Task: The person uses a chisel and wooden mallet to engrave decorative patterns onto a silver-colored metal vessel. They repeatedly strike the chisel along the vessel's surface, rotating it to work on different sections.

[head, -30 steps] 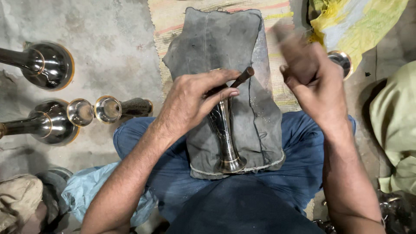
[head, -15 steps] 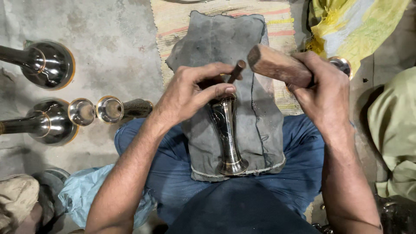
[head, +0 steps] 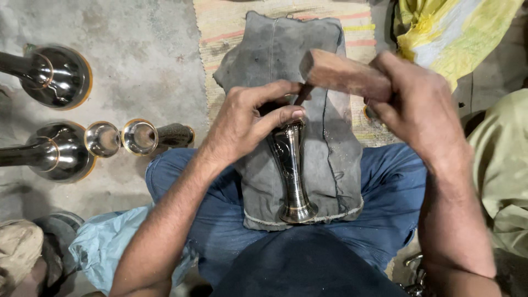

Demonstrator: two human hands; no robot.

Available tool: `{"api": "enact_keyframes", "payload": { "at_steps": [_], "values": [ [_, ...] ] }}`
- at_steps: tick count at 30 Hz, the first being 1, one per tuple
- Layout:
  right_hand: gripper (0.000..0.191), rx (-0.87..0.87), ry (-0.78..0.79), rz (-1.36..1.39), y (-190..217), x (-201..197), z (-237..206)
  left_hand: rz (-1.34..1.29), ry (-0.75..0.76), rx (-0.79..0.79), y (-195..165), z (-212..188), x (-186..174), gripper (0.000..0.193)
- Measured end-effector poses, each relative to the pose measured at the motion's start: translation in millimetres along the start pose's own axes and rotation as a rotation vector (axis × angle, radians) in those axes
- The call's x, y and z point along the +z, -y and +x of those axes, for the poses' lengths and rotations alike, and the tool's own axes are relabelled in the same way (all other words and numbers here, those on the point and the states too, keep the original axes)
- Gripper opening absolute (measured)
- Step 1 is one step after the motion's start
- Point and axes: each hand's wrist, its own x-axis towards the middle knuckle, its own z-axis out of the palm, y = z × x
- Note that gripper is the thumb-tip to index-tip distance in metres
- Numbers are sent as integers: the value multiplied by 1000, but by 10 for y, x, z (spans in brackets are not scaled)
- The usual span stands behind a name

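Lowered now, wooden mallet point(head: 344, 72) nears chisel point(head: 301, 94) — over grey cloth point(head: 335, 143), seemingly concrete floor point(head: 137, 49).

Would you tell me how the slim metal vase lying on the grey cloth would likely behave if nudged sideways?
The metal vase is round with a flared foot, so it would probably roll in a curve. Its polished surface looks slippery. The soft grey cloth and the left hand gripping its top likely keep it steady.

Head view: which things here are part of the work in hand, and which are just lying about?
In use:
- left hand on the metal stem piece
- thin punch
- right hand gripping the wooden mallet
- grey cloth pad on the lap

Lying about:
- round metal vessels
- two small cups
- yellow cloth
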Motion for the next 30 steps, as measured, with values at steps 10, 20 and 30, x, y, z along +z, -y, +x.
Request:
{"api": "enact_keyframes", "payload": {
  "at_steps": [10, 20, 30],
  "values": [
    [29, -2, 204, -24, 169, -151, 578, -213, -222, -171, -120, -164, 96, 37],
    [33, -373, 233, -253, 37, -107, 718, -346, -249, -306, -144, -170, 129, 34],
    [35, -241, 187, -87, 130, -205, 567, -66, -240, -156, -64, -192, 99, 36]
  ]
}}
